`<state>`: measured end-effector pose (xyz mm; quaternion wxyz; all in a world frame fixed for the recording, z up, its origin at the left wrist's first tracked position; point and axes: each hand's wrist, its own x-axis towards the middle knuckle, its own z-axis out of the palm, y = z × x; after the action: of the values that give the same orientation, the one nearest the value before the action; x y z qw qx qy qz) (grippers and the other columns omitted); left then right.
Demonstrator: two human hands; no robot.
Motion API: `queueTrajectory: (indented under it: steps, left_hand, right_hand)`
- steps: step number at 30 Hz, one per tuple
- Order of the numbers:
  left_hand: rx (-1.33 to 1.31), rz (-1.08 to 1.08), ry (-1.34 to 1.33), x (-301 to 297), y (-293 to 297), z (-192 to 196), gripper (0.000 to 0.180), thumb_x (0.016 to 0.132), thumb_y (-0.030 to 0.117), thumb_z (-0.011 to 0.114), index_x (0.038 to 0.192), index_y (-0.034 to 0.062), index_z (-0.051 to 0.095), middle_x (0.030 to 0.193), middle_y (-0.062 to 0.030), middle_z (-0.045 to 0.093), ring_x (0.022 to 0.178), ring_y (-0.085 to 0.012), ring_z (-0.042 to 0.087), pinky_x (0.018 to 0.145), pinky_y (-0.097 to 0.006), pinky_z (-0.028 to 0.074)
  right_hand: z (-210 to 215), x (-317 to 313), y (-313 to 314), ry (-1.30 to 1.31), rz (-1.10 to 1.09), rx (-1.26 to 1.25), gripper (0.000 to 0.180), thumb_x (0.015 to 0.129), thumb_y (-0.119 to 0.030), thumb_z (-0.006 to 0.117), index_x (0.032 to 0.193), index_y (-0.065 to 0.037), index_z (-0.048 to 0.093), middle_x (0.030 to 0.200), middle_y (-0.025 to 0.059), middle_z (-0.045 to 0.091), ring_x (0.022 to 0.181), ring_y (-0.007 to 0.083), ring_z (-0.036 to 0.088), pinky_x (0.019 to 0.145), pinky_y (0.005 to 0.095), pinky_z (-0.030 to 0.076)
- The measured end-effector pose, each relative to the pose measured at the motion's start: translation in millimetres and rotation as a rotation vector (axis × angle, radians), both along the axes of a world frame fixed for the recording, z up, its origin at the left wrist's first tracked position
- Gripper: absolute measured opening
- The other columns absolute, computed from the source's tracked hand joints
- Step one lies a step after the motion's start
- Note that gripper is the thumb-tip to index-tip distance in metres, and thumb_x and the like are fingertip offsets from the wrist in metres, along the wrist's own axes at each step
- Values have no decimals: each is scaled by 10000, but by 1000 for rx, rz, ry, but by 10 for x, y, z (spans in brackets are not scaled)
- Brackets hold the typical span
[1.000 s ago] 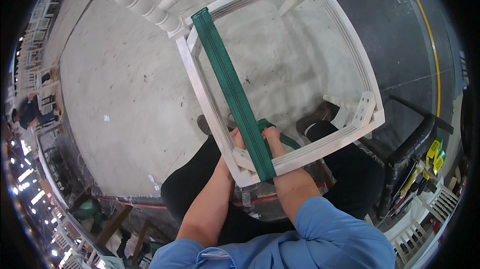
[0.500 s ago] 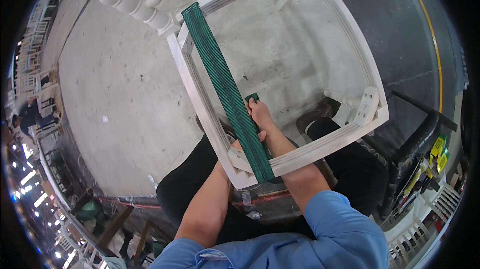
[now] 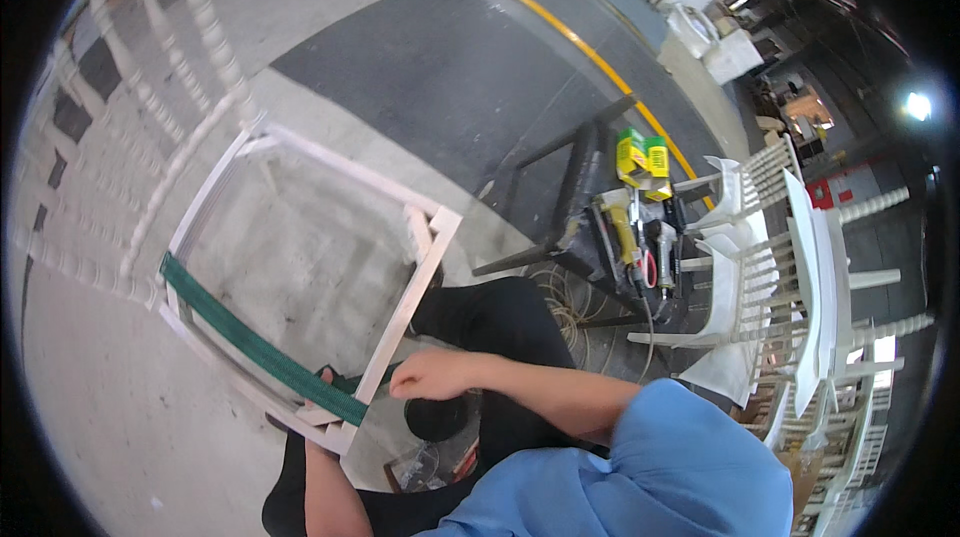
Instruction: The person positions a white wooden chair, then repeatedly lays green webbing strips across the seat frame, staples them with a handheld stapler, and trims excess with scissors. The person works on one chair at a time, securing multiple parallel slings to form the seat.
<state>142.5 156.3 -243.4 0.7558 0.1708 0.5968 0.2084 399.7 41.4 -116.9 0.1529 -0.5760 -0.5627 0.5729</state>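
Note:
A white wooden chair frame (image 3: 405,309) with an open seat stands before me. A green webbing strap (image 3: 255,349) runs along the left side of the seat opening, from the far rail to the near rail. My left hand (image 3: 322,395) reaches up from below at the near left corner; the strap and rail hide most of it, and only some fingertips show. My right hand (image 3: 430,374) is closed just outside the near rail. A dark green strip of webbing leads under that rail to its fingers.
To the right, a black stool (image 3: 570,222) bears yellow-green boxes (image 3: 643,162), a yellow air tool (image 3: 622,227) and other hand tools. Coiled hose (image 3: 565,307) hangs beside it. White spindle-back chairs (image 3: 745,267) stand stacked further right. The chair's turned back spindles (image 3: 205,32) rise at upper left.
My view has swung right, bringing the stool and tools into sight. My right hand has moved from inside the seat opening to outside the near rail. The left hand stays by the corner.

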Motion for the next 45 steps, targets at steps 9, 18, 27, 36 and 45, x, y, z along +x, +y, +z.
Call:
queueTrajectory:
  steps: [9,18,27,36,45]
  left_hand:
    - [-157,52,-63,122,49,119,290,932,192,830,1183,166,688,991,-33,717,866,-238,711,764,-441,626]
    - [757,-595,24,459,184,-302,203,918,232,755,1069,99,724,989,-125,741,957,-293,731,814,-460,600]
    - [1001,-951,248,519,193,-265,103,911,173,752,951,78,766,910,-82,779,811,-222,760,667,-381,595]
    - [1045,-1156,492,508,201,-333,263,902,316,761,1009,76,766,992,-143,790,846,-299,769,722,-440,590]
    - [1078,-1041,464,514,161,-430,346,898,382,754,1083,90,763,1053,-174,784,910,-351,767,785,-461,595]
  right_hand:
    - [1232,3160,-1735,-1218,-1226,-353,506,810,-371,845,1181,-34,779,1109,211,784,1065,353,756,947,436,578]
    - [1000,3262,-1730,-767,-1346,-70,490,698,-6,778,1176,46,684,1038,111,730,883,242,693,757,388,552]
    - [2305,1529,-769,-214,-954,17,469,941,-162,815,1357,-39,636,1176,67,737,1048,188,675,921,355,531]
    - [1556,-184,168,-104,-422,-342,371,970,-258,811,1193,14,691,897,58,716,685,119,646,597,291,520]
    - [1306,-290,351,-257,-361,-307,321,976,-266,801,1077,31,730,818,50,708,656,124,664,560,291,527]
